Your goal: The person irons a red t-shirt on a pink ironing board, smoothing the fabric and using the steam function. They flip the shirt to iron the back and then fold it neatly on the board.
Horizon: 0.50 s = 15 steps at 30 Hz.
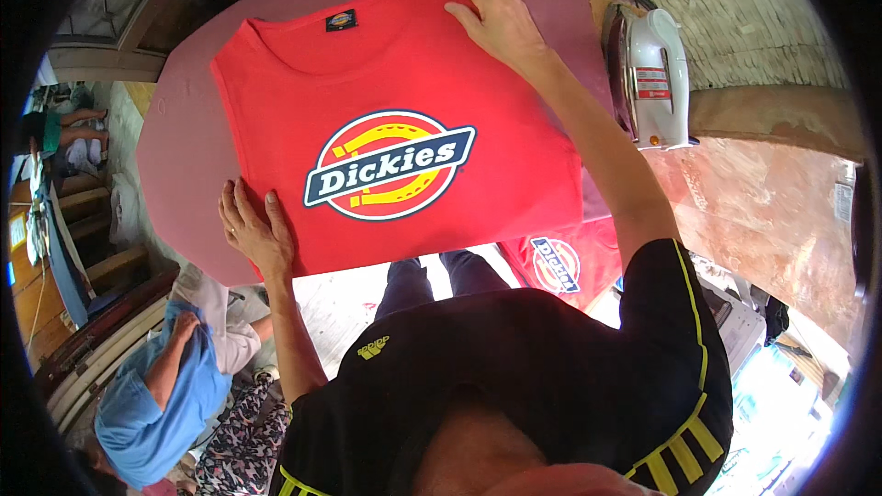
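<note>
A red sleeveless shirt (423,69) lies spread face up on a padded mauve ironing board (179,138). It has a round printed emblem on its chest and a small dark label at the neckline. My left hand (257,228) rests on the shirt's lower left edge with its fingers stretched out. Near the far right shoulder strap, my right hand (501,23) touches the cloth. Its fingers are slightly bent, with thumb and forefinger apart, and nothing shows between them.
A white iron (660,78) stands on its rest at the board's right end. Another red printed shirt (556,266) sits below the board's near edge. At lower left is a person in a blue shirt (165,395), and another person (69,133) is at far left.
</note>
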Each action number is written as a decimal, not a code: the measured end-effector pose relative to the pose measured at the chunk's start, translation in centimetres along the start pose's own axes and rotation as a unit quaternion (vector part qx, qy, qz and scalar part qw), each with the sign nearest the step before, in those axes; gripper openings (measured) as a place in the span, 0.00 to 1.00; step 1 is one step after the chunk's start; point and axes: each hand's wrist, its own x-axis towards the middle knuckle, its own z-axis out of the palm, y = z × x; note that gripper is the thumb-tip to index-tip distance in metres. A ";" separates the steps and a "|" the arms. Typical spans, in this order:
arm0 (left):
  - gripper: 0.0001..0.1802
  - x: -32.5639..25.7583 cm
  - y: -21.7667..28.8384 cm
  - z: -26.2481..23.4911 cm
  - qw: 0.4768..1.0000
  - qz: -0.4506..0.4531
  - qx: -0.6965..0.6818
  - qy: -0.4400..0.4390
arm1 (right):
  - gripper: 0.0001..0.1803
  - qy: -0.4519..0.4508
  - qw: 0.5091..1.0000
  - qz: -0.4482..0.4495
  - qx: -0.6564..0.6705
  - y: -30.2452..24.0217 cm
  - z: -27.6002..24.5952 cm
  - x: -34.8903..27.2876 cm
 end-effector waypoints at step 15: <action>0.36 0.1 0.2 -1.2 0.997 0.046 -0.061 -0.022 | 0.07 -0.278 0.890 0.247 0.263 -4.1 -11.5 -2.7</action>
